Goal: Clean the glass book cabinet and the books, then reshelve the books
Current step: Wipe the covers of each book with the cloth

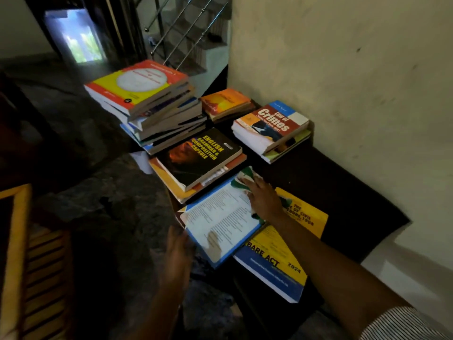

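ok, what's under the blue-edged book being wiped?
Two yellow books show from under the blue-edged book: a Bare Act 2024 at its near side, a Civil Procedure 1908 title at its right. Their covered parts, and anything else beneath, are hidden.

Dim room; daylight from doorway [76,36] upper left; left side murky, wide-angle edges bent.
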